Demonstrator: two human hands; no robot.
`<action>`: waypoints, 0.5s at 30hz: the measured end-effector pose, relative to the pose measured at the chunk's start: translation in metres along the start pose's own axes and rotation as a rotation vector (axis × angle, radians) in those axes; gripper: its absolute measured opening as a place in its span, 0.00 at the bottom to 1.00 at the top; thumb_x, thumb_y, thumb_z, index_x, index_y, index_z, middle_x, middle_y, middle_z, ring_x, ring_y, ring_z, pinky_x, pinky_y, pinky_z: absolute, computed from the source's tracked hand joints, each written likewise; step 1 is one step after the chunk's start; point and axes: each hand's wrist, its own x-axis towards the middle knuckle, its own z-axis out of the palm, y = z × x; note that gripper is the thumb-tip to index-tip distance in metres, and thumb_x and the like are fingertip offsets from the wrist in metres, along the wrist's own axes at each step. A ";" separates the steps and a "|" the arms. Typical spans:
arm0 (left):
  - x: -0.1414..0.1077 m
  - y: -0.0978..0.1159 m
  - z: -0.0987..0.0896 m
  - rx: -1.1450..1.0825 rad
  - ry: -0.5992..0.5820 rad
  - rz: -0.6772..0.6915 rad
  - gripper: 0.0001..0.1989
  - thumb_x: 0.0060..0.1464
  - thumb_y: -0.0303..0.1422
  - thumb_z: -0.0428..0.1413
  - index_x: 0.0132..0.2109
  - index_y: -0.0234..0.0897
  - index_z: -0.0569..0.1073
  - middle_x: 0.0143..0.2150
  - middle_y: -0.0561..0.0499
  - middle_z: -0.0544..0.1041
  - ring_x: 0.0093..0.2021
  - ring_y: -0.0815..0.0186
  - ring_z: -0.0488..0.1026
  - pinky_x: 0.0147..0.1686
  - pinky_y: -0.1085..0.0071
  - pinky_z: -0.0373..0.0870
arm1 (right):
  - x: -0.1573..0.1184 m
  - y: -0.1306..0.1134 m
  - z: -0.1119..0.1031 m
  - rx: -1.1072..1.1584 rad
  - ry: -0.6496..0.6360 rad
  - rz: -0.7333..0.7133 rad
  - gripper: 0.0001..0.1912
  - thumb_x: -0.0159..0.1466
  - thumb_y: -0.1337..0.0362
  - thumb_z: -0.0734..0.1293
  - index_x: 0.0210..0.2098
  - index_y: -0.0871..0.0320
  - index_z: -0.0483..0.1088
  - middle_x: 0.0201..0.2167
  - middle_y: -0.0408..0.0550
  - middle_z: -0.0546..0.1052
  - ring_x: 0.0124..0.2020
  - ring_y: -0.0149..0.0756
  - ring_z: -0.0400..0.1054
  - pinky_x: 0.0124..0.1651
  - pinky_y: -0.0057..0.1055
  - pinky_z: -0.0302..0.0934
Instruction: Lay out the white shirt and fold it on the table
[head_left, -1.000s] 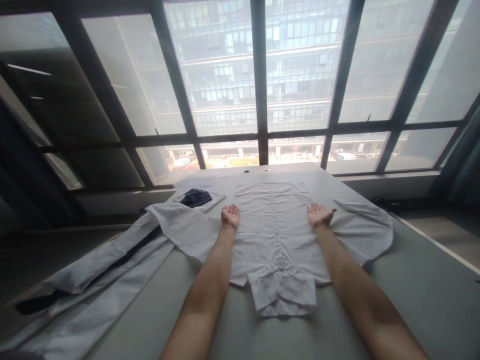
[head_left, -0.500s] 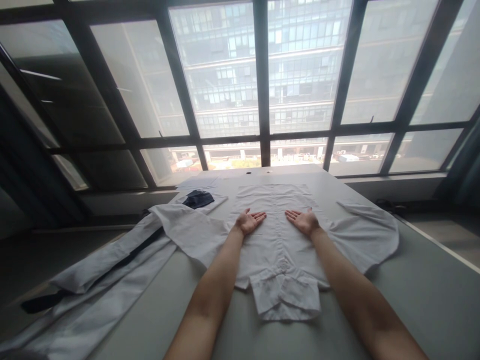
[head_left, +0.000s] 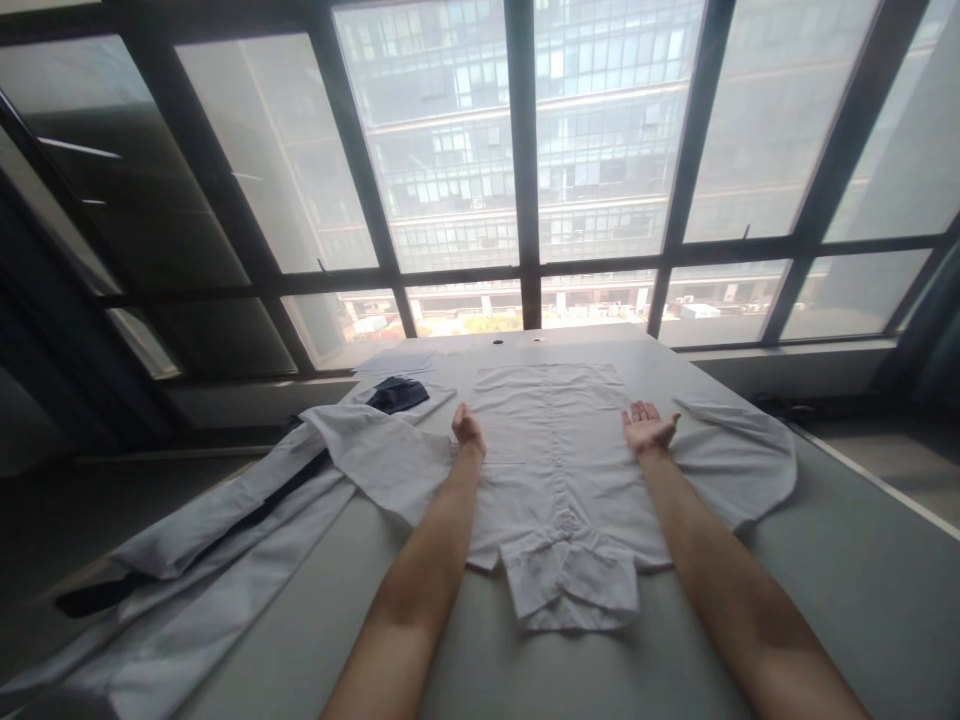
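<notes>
A white shirt (head_left: 559, 440) lies spread on the table, buttoned front up, its collar (head_left: 570, 590) toward me. Its left sleeve (head_left: 390, 465) and right sleeve (head_left: 739, 465) stretch out to the sides. My left hand (head_left: 469, 432) is at the shirt's left side, by the sleeve, seen nearly edge-on with its fingers partly hidden; it appears open and holds nothing. Over the right side of the shirt, near the other sleeve, my right hand (head_left: 649, 430) is open, palm up with fingers spread. Whether either hand touches the cloth I cannot tell.
Other white garments with a dark strip (head_left: 277, 495) lie along the table's left edge. A dark folded cloth (head_left: 399, 394) rests on them, near thin white sheets (head_left: 394, 362). The light table (head_left: 847, 560) reaches toward large windows (head_left: 607, 150).
My hands have moved apart, from beside the button line out to the shirt's two sides. The left hand has turned more edge-on. The shirt lies nearly as before.
</notes>
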 end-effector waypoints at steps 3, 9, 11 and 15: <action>-0.013 -0.002 0.014 0.077 -0.064 0.061 0.20 0.62 0.30 0.52 0.60 0.36 0.73 0.71 0.42 0.64 0.77 0.57 0.46 0.74 0.59 0.46 | -0.009 0.002 0.006 0.002 -0.115 0.069 0.39 0.71 0.39 0.38 0.55 0.49 0.70 0.65 0.55 0.69 0.63 0.37 0.68 0.66 0.55 0.60; -0.053 -0.017 0.040 0.029 -0.588 -0.229 0.18 0.69 0.42 0.52 0.53 0.33 0.78 0.55 0.34 0.79 0.59 0.49 0.76 0.63 0.50 0.69 | -0.051 0.014 0.024 -0.165 -0.673 0.582 0.36 0.75 0.42 0.46 0.59 0.61 0.70 0.60 0.62 0.75 0.63 0.46 0.69 0.66 0.52 0.62; -0.059 -0.022 0.044 -0.122 -0.698 -0.495 0.22 0.72 0.42 0.47 0.58 0.28 0.73 0.57 0.29 0.77 0.55 0.50 0.79 0.60 0.53 0.72 | -0.062 0.022 0.028 -0.228 -0.726 0.735 0.35 0.76 0.44 0.47 0.62 0.62 0.67 0.59 0.64 0.75 0.63 0.48 0.69 0.64 0.53 0.63; -0.054 -0.017 0.040 -0.328 -0.521 -0.826 0.24 0.73 0.36 0.42 0.68 0.27 0.60 0.64 0.25 0.69 0.56 0.51 0.78 0.52 0.57 0.79 | -0.060 0.035 0.029 -0.249 -0.516 0.784 0.32 0.75 0.46 0.50 0.67 0.63 0.60 0.65 0.69 0.68 0.63 0.48 0.69 0.58 0.53 0.70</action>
